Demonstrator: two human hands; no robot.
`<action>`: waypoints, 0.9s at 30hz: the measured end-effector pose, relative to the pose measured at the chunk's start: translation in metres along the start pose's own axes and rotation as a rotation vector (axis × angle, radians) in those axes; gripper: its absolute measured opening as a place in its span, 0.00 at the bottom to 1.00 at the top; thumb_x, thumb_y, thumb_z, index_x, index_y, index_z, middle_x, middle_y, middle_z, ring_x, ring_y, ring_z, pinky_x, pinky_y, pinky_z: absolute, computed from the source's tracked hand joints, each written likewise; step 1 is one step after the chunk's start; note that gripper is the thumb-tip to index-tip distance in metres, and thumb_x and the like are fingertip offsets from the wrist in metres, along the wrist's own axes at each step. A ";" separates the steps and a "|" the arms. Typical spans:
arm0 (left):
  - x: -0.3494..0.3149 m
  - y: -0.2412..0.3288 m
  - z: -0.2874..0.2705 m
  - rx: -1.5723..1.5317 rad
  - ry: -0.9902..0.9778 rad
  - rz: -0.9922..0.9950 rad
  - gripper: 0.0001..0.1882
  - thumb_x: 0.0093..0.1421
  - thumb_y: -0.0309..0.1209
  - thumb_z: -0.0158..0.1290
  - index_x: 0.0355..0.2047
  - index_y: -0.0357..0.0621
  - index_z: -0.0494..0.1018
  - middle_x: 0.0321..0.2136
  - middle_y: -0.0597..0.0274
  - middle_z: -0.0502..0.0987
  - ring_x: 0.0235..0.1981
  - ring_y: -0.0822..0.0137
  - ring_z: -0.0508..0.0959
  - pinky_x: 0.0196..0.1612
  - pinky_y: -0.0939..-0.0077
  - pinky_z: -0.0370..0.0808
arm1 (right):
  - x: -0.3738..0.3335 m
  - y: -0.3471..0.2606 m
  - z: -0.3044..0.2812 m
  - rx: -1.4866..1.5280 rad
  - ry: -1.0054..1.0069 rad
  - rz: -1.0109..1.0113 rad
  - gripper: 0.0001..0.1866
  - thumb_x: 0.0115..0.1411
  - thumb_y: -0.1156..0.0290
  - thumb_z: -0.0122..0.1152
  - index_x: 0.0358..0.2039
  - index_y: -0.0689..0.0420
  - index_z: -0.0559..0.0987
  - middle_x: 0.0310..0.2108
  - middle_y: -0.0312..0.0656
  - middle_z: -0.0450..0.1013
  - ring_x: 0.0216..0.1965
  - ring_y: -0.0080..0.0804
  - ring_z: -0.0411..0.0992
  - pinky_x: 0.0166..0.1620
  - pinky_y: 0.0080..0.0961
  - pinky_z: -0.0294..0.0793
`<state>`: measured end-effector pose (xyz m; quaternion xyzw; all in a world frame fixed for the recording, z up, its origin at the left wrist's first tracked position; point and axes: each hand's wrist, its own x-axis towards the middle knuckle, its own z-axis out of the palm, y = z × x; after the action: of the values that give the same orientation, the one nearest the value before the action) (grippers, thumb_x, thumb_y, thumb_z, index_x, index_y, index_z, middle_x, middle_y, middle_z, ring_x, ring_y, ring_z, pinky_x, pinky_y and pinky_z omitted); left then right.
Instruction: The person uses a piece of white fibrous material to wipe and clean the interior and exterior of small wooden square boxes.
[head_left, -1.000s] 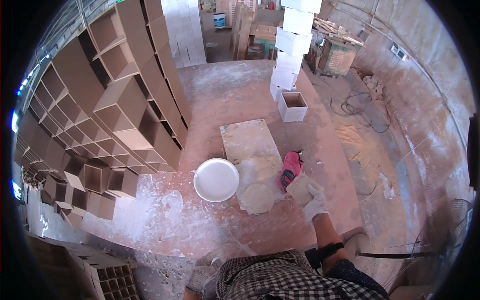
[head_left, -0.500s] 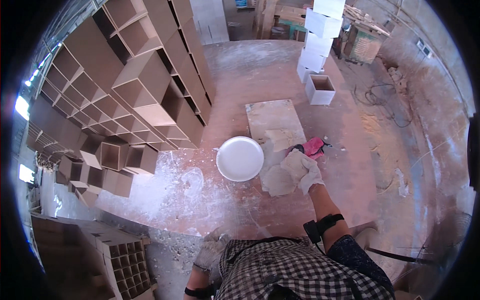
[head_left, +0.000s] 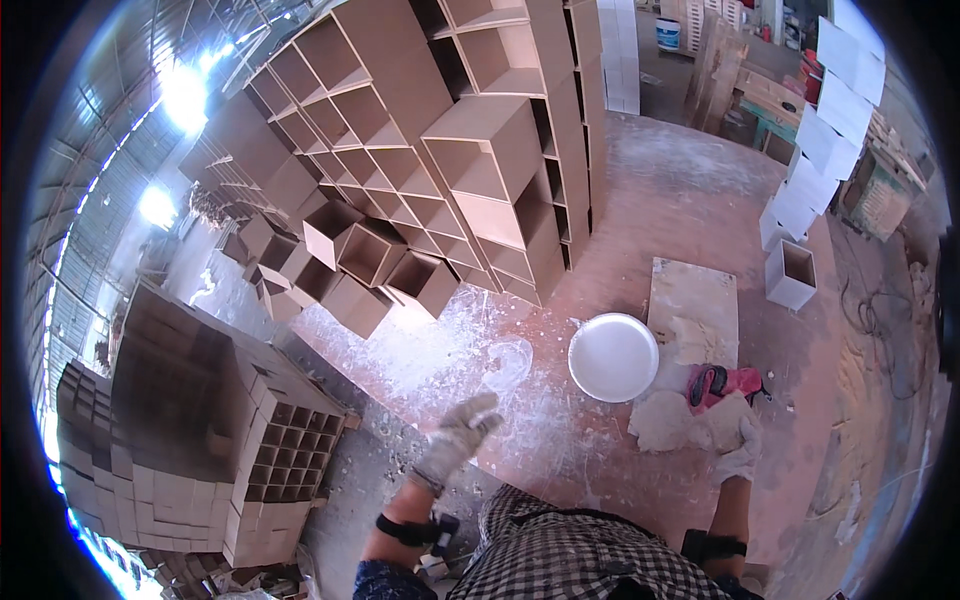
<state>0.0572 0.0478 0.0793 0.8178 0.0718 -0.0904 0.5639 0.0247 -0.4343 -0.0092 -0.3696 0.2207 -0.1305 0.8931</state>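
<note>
Gripping the rag (head_left: 690, 420) with my right hand (head_left: 738, 455), just reached; left hand (head_left: 462, 432) now raised open, near the bowl (head_left: 613, 356).

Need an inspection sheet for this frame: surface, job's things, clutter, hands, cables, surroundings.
Surface: reddish floor, dusted with white powder.
Job's things: white cloth heaped on the floor by a round white basin; a pink power tool lies against the cloth.
Clutter: pale board behind the basin; open white box.
Hands: right hand, gloved, on the cloth; left hand, gloved, open, raised over the floor.
Cables: dark cords coiled at right.
Surroundings: stacked brown open cubes; gridded stacks.
</note>
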 end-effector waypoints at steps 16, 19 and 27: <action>0.194 0.198 -0.073 0.687 0.280 1.172 0.31 0.53 0.32 0.62 0.56 0.41 0.66 0.53 0.48 0.70 0.51 0.56 0.73 0.53 0.67 0.72 | -0.078 0.049 0.042 -2.196 0.371 -0.390 0.35 0.57 0.51 0.51 0.61 0.56 0.63 0.62 0.50 0.57 0.66 0.53 0.48 0.63 0.60 0.42; 0.228 0.217 -0.058 0.965 0.449 0.961 0.38 0.51 0.52 0.61 0.54 0.38 0.66 0.51 0.45 0.72 0.53 0.50 0.72 0.54 0.64 0.69 | -0.051 0.108 0.026 -1.643 0.033 0.217 0.35 0.58 0.50 0.49 0.61 0.57 0.62 0.62 0.51 0.58 0.66 0.53 0.49 0.65 0.57 0.40; 0.263 0.241 -0.003 0.619 0.462 0.375 0.33 0.54 0.55 0.57 0.47 0.38 0.73 0.44 0.51 0.78 0.46 0.52 0.77 0.50 0.65 0.70 | -0.031 0.104 0.132 -2.234 0.058 -0.237 0.41 0.53 0.48 0.56 0.61 0.61 0.59 0.60 0.50 0.60 0.63 0.50 0.56 0.62 0.53 0.50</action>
<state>0.3661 -0.0301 0.2395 0.9461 0.0157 0.1818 0.2675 0.0695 -0.2704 0.0085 -0.9783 0.1981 0.0478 0.0374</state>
